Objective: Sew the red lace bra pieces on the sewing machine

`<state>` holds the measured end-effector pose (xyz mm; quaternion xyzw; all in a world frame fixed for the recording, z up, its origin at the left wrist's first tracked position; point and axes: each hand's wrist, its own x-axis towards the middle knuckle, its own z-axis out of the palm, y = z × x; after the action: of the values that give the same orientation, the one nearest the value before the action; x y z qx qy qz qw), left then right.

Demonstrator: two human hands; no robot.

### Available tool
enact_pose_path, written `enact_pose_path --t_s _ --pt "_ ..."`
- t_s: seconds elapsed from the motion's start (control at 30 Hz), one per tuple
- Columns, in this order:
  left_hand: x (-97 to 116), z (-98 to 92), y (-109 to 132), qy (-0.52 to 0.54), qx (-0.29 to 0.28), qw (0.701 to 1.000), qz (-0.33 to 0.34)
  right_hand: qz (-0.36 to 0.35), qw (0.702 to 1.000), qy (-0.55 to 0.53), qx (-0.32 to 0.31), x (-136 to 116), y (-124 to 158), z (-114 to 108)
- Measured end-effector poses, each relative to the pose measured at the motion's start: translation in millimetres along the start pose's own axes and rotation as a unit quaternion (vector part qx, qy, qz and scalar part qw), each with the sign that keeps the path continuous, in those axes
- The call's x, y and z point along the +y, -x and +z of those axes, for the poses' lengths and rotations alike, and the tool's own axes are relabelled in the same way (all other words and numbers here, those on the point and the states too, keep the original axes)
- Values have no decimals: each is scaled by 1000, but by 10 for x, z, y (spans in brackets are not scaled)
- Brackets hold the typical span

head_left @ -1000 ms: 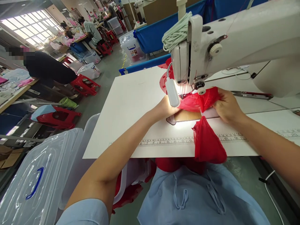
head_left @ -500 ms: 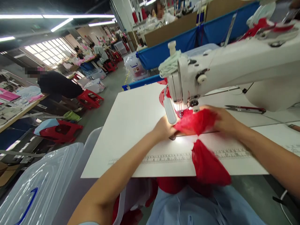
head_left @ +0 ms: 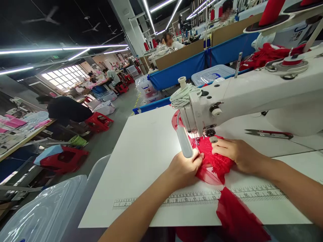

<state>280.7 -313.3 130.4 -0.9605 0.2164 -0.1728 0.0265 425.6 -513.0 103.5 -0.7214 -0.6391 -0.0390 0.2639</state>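
1. Head view, principal article: one soft red fabric piece of sheer mesh and bumpy lace (head_left: 217, 161), lying on a white tabletop printed with a black ruler scale (head_left: 131, 161), at the needle end of a white sewing machine (head_left: 252, 90).
2. Left hand (head_left: 185, 167): bare, at the piece's left edge, thumb and fingers closed, seemingly pinching the mesh, beside a slim white lamp (head_left: 185, 143).
3. Right hand (head_left: 237, 154): bare, fingers together over the lace; its thumb is hidden from me, so I cannot tell whether it pinches.
4. Adjunct: one darker red cloth panel (head_left: 236, 211), draped over the table's front edge; its link to the piece is too small to make out.
5. Handling, in my judgement: light, limp; mesh slippery, easily snagged or puckered; lace thicker, better grip.
6. Best hold, I judge: mesh edge pinched lightly, lace pressed under flat fingertips, both clear of the needle.
7. Nearby: red-and-black metal thread snips (head_left: 270, 133), untouched.
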Motion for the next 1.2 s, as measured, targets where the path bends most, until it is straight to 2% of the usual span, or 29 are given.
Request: enact_pose_path --t_s 0.13,0.47,0.63,0.77,1.0,1.07,1.2 --pt "8 -105 23 22 -26 999 -5 -5 1000 -1 18 5 3 45" --pt "65 1 77 -9 -10 999 -30 -11 1000 15 23 -12 12 60" --pt "77 0 80 -16 -18 999 -31 -21 999 19 23 -8 14 62" --pt "75 -5 73 -7 -40 998 -41 -6 1000 15 -2 -16 32 47" --pt "65 -32 62 -5 -16 999 -39 -14 999 38 10 -39 -13 19" --pt "50 -46 68 -12 -23 999 -35 -24 999 48 3 -62 -52 -4" --pt "-12 1 92 -49 -34 998 -23 5 995 88 -52 -82 -110 -65"
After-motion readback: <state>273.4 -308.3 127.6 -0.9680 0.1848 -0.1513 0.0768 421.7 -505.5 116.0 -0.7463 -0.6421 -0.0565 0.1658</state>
